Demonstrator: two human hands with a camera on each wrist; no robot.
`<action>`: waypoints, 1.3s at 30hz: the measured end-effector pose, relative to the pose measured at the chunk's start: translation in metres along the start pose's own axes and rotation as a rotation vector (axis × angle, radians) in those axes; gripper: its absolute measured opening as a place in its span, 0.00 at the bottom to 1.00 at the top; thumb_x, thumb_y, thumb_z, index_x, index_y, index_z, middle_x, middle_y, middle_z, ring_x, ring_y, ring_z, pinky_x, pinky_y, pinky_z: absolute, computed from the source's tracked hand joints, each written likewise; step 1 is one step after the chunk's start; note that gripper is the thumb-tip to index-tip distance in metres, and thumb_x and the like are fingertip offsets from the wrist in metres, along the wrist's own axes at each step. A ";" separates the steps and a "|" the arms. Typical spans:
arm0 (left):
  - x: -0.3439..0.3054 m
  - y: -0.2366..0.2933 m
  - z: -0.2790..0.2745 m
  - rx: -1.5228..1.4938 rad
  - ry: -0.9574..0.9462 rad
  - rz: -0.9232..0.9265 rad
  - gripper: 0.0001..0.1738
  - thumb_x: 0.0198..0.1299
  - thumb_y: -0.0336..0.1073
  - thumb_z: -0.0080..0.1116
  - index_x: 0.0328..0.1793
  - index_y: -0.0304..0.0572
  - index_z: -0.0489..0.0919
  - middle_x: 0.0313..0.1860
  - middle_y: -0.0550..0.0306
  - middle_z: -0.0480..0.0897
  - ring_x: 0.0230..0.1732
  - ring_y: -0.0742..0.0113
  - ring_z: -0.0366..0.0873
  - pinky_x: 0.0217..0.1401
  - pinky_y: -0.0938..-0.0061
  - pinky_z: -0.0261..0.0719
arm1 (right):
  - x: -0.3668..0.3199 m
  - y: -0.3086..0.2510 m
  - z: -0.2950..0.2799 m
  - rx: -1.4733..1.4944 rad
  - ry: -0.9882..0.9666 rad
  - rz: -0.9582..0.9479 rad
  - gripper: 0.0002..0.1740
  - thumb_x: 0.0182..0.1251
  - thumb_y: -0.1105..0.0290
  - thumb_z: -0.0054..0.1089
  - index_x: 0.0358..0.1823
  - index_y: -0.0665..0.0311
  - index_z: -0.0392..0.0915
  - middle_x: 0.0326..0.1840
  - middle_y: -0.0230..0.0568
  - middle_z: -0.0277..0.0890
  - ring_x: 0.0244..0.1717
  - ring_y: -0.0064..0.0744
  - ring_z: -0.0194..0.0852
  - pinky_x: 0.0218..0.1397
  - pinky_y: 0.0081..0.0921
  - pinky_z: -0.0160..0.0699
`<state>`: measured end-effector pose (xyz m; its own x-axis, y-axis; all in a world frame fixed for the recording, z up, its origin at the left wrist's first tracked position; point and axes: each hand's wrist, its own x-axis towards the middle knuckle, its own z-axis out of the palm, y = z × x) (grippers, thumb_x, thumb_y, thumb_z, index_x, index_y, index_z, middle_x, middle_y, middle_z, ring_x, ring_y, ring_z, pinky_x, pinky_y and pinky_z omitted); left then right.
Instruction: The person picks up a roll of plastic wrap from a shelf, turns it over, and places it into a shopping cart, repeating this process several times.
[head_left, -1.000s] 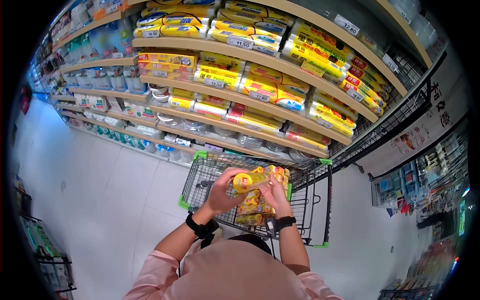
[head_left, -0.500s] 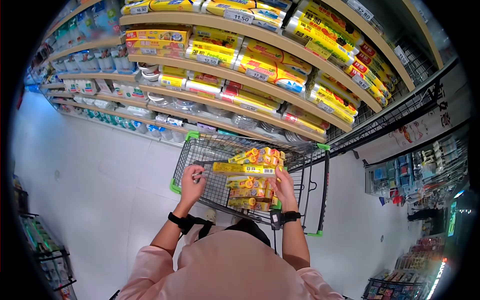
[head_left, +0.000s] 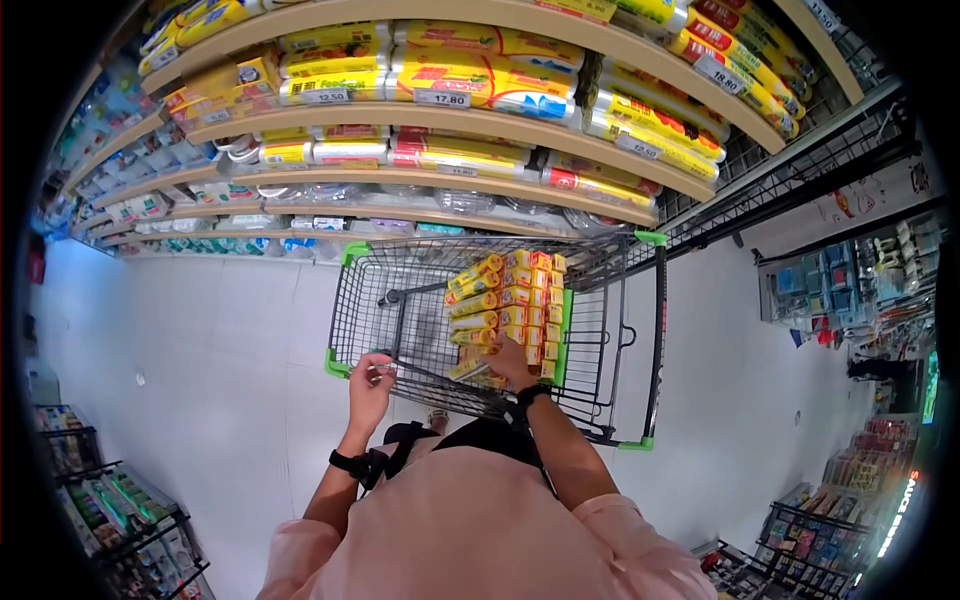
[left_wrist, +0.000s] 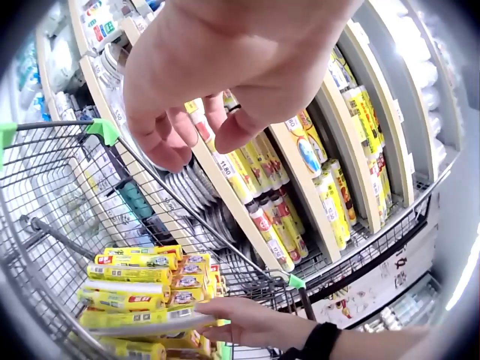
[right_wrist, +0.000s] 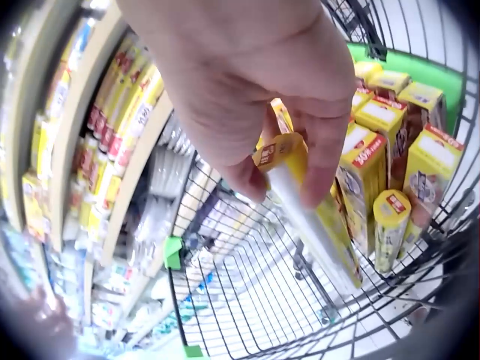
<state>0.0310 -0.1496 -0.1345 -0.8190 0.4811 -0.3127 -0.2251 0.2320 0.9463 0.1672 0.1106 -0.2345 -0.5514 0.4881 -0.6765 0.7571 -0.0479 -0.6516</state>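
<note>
My right hand (head_left: 512,362) reaches down into the shopping cart (head_left: 345,315), its thumb and fingers gripping a yellow-capped tube (right_wrist: 307,217) near the capped end. The tube slants beside a stack of yellow boxes (right_wrist: 365,161) and similar tubes, one of them a small upright tube (right_wrist: 391,225). In the left wrist view the held tube (left_wrist: 154,328) lies across the near side of the stack. My left hand (head_left: 370,390) hovers by the cart's near left corner, fingers loosely curled and holding nothing.
Ahead stand shelves (head_left: 480,118) of yellow and white plastic rolls with price tags. Green caps (head_left: 338,369) mark the cart's corners, and its handle bar (head_left: 660,345) is at the right. Display racks (head_left: 125,505) stand behind on both sides.
The right hand has lowered the tube from above the cart to the near side of the stack. The left hand let go of it earlier and moved left. The view has shifted.
</note>
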 end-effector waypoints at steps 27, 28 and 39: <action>-0.029 -0.011 -0.015 -0.033 0.030 0.004 0.08 0.62 0.20 0.56 0.44 0.40 0.76 0.43 0.59 0.80 0.41 0.72 0.79 0.46 0.74 0.81 | 0.057 0.050 0.054 -0.307 0.314 -0.162 0.03 0.60 0.77 0.55 0.35 0.66 0.77 0.33 0.53 0.79 0.36 0.54 0.78 0.38 0.46 0.76; -0.025 -0.011 -0.015 -0.045 0.028 0.012 0.08 0.61 0.20 0.56 0.43 0.40 0.76 0.41 0.59 0.80 0.40 0.73 0.78 0.44 0.76 0.79 | 0.047 0.042 0.049 -0.296 0.323 -0.122 0.02 0.62 0.75 0.56 0.33 0.66 0.76 0.32 0.52 0.79 0.35 0.53 0.78 0.37 0.46 0.76; 0.009 0.029 0.014 -0.211 -0.111 0.145 0.05 0.64 0.24 0.60 0.41 0.41 0.74 0.33 0.62 0.79 0.33 0.76 0.76 0.39 0.80 0.76 | -0.010 0.015 -0.053 0.133 0.340 -0.181 0.20 0.74 0.58 0.55 0.38 0.69 0.84 0.25 0.41 0.81 0.23 0.32 0.80 0.31 0.31 0.81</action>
<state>0.0245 -0.1273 -0.1108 -0.7905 0.5888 -0.1685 -0.2242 -0.0222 0.9743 0.2024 0.1510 -0.2200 -0.5075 0.7583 -0.4092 0.5943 -0.0358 -0.8034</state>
